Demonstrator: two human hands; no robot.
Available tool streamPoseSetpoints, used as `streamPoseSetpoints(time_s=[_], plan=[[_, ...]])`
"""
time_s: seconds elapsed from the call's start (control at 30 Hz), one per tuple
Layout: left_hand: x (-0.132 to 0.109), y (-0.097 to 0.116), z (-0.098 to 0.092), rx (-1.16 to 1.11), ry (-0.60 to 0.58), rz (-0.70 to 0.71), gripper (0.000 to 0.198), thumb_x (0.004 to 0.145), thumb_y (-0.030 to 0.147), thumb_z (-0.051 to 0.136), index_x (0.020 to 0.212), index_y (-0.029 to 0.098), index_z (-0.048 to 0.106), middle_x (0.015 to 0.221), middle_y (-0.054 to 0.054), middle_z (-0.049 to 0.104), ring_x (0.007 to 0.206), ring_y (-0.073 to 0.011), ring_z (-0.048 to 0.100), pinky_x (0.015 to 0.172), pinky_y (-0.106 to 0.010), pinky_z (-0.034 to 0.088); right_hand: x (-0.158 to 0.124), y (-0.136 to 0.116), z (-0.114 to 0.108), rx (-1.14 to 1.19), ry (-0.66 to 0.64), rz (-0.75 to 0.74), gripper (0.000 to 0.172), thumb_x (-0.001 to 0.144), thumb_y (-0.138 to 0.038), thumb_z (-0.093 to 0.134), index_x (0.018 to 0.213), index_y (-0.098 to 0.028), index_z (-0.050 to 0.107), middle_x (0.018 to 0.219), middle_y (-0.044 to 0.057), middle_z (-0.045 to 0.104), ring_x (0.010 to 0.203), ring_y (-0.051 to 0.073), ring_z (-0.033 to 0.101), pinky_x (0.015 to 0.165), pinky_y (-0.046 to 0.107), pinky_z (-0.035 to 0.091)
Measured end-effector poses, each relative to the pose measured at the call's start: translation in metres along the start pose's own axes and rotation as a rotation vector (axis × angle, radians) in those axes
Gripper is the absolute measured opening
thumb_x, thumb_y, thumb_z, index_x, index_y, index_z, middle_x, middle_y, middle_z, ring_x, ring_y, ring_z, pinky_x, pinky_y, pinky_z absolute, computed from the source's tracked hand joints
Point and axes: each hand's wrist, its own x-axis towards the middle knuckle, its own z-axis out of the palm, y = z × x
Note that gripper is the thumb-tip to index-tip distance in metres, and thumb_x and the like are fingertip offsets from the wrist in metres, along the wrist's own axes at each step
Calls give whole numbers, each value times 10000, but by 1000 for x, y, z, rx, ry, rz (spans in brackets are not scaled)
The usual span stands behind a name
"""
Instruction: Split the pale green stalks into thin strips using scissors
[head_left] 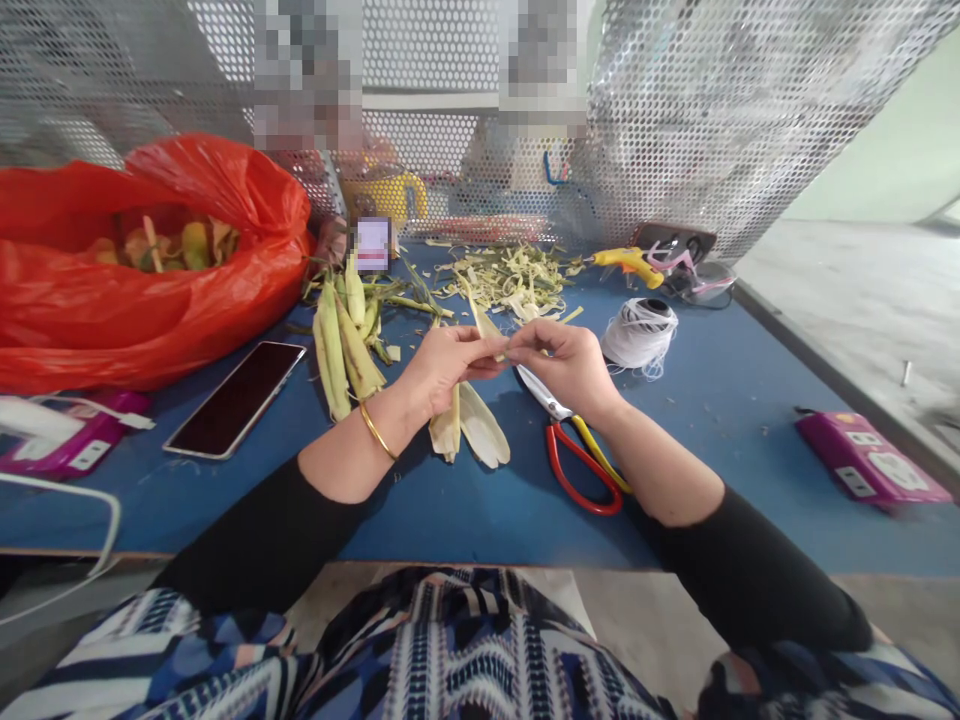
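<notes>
Grip narrow on both sides: left hand (442, 368) and right hand (568, 365) pinch a pale thin corn-husk strip (480, 322) above the middle of the blue table (712, 400). Uneven pulling could tear it crookedly, or drop it onto the red-handled scissors (577, 452).

Black sleeves (262, 540) — gold bangle (373, 430)

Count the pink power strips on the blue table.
2. One pink power strip lies at the left edge of the table, near the phone; the other sits at the right edge. The red bag may hide more.
</notes>
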Motion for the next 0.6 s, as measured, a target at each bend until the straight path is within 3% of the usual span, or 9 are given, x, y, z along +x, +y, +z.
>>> streamPoseSetpoints(time_s=[0.2, 0.37, 0.6], plan=[[-1, -6, 2, 26, 70, 85, 215, 585, 203, 869, 599, 126, 669, 557, -1, 653, 495, -95, 611, 611, -246, 541, 0, -2, -1, -51, -19, 12, 106, 755, -237, 639, 668, -176, 638, 628, -15, 626, 627, 123, 509, 618, 256, 391], [-3, -6, 4, 42, 52, 145, 242, 560, 257, 885, 630, 130, 691, 608, -13, 679, 539, -108, 634, 638, -255, 547, 1, -4, -1, -57, 36, 69, 89, 727, -218, 646, 648, -181, 630, 596, -25, 618, 574, 110, 487, 569, 248, 368], [-4, -3, 2, 35, -13, 141, 218, 546, 138, 865, 703, 121, 715, 677, -15, 704, 617, -106, 657, 720, -266, 560, 4, 3, 0, 152, 46, 179, 85, 680, -224, 676, 642, -187, 610, 588, -22, 617, 552, 121, 541, 570, 272, 417]])
